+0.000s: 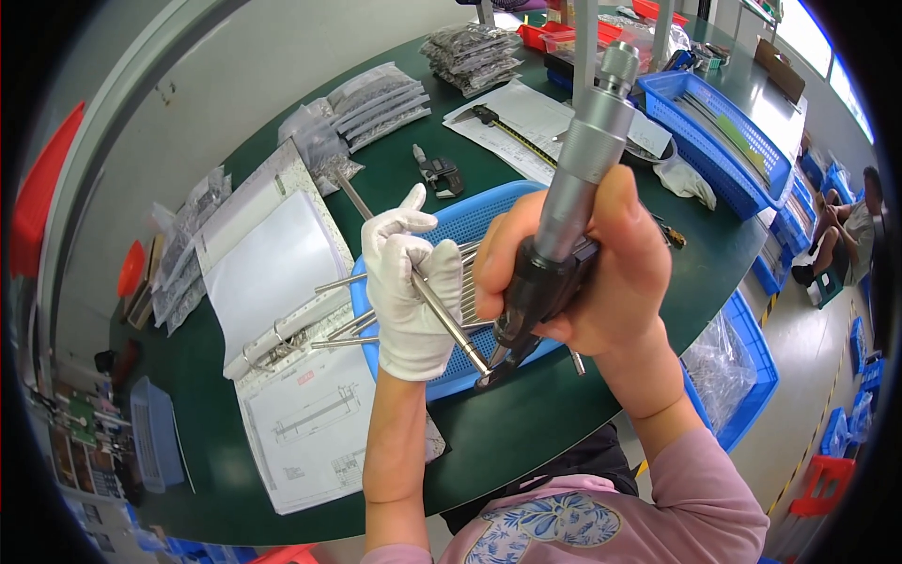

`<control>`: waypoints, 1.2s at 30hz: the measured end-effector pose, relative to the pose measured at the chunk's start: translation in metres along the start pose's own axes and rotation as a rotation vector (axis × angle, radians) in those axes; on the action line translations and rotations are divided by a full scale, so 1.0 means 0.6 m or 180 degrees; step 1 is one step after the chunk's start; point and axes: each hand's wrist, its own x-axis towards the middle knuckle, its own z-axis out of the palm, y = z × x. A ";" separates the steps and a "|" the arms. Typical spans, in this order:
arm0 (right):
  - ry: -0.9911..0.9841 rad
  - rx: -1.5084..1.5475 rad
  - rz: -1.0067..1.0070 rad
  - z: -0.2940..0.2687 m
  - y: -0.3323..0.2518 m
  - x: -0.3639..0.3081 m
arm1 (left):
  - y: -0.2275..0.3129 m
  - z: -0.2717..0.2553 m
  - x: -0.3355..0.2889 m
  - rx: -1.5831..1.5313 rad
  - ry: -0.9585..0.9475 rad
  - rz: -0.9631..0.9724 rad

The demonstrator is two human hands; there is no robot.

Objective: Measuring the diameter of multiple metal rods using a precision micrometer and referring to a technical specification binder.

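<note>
My left hand (pixel 411 299), in a white glove, is closed around a long thin metal rod (pixel 440 311) that slants down to the right. Bare and closed, my right hand (pixel 611 273) grips a micrometer (pixel 584 150) with a silver barrel and a dark frame. The rod's lower end lies at the micrometer's jaws; whether they touch it I cannot tell. Beneath both hands a blue mesh basket (pixel 489 209) holds several similar rods (pixel 349 326), some sticking out past its left rim.
An open binder (pixel 272 254) and a drawing sheet (pixel 310 432) lie left on the green table (pixel 507 428). Behind are a second micrometer (pixel 439 172), a caliper (pixel 512 129) on papers and bagged parts (pixel 376 103). Blue baskets (pixel 719 136) stand right; a person (pixel 850 226) sits beyond.
</note>
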 end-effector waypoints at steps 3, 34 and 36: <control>0.0111 -0.0300 0.0027 0.000 0.006 -0.002 | 0.005 0.002 0.000 0.0181 0.0017 0.0210; 0.0232 0.0460 0.0206 -0.006 0.010 0.014 | 0.013 0.006 0.001 -0.0316 0.0212 -0.0167; 0.0206 0.0507 0.0153 -0.007 0.011 0.012 | 0.014 0.006 0.001 -0.0384 0.0225 -0.0258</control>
